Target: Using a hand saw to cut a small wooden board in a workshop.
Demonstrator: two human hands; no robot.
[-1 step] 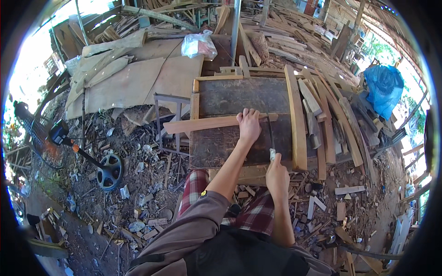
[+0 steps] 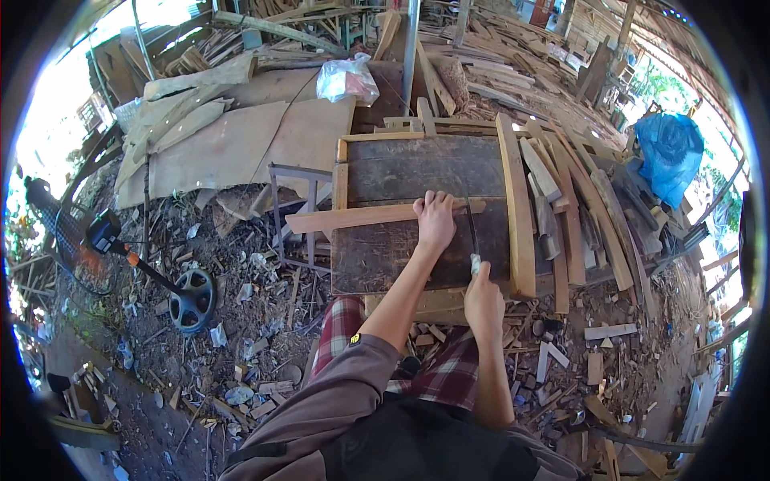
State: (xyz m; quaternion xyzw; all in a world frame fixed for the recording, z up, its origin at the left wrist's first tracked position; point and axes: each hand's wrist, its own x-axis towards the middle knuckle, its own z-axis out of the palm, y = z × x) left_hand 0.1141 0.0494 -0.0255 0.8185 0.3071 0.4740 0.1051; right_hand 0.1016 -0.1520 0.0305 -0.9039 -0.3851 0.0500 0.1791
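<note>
Plank [image 2: 361, 216], long, narrow, pale reddish-brown, beneath left hand [image 2: 435, 220]

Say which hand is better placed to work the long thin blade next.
Likely the right hand: it grips the handle of the blade, which crosses the plank, while the left hand lies on that plank.

Left hand [image 2: 435, 222], palm down with knuckles bent, is farther forward than the clenched right hand [image 2: 484, 306].

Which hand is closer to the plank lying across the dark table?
Left. The left hand is on the plank; the right hand is off it, nearer the body, gripping a pale handle.
</note>
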